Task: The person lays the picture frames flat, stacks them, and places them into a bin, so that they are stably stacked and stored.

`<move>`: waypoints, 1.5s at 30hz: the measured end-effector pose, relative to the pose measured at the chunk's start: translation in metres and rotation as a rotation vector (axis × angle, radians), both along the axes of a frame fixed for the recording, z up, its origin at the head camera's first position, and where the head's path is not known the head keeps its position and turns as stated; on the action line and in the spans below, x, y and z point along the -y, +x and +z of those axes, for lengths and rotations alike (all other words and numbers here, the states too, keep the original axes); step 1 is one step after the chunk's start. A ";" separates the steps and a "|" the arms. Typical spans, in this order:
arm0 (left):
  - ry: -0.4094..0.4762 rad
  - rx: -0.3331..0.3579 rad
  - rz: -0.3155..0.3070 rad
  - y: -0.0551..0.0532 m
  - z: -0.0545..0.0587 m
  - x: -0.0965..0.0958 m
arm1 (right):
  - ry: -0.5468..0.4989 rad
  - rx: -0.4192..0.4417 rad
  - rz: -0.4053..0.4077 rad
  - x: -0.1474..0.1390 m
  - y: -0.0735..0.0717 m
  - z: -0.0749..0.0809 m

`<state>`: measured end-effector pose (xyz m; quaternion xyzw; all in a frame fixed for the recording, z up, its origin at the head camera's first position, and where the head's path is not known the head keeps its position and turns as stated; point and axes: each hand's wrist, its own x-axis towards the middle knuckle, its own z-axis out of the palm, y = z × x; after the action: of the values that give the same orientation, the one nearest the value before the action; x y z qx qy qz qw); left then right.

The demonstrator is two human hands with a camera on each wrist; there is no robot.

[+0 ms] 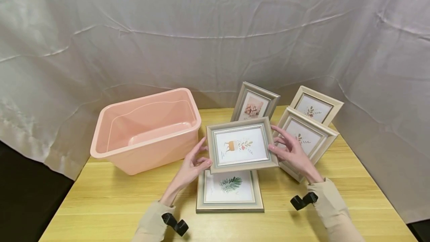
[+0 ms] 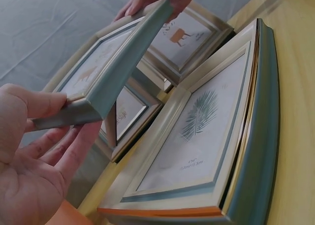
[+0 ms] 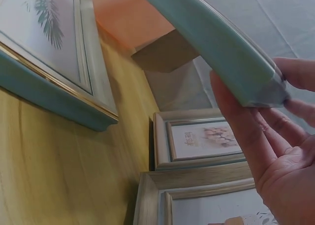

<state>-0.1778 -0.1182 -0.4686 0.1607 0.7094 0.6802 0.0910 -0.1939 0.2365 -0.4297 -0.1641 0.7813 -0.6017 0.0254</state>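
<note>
Both hands hold a picture frame (image 1: 242, 145) with a pale green-grey border and a print of an orange animal and flowers. It is raised and tilted above the table. My left hand (image 1: 193, 163) pinches its left end, thumb on the front and fingers beneath, as the left wrist view shows. At the right end, my right hand (image 1: 290, 150) grips the edge between thumb and fingers. Below lies a frame with a green leaf print (image 1: 231, 188), face up on the table, partly covered by the held one in the head view.
A pink plastic bin (image 1: 161, 154) stands at the left. Behind the held frame, a frame with a pink flower print (image 1: 253, 105) stands upright. Two cream frames lean at the right, a nearer one (image 1: 304, 135) and a farther one (image 1: 314, 109). Grey cloth (image 1: 215, 40) hangs behind the table.
</note>
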 end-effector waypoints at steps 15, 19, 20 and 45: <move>0.004 0.016 0.027 0.001 0.000 0.007 | -0.103 0.112 0.149 -0.004 0.006 -0.005; 0.004 -0.005 0.027 0.001 0.000 0.009 | -0.121 0.121 0.180 -0.002 0.007 -0.006; -0.003 -0.005 0.027 0.001 0.000 0.010 | -0.113 0.127 0.180 -0.002 0.007 -0.006; -0.012 -0.142 0.000 0.001 -0.007 0.027 | -0.076 0.250 0.265 0.009 0.009 -0.016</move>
<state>-0.1771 -0.1455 -0.4752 0.2082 0.7181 0.6628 0.0413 -0.1852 0.2270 -0.4457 -0.1906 0.7203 -0.6377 0.1952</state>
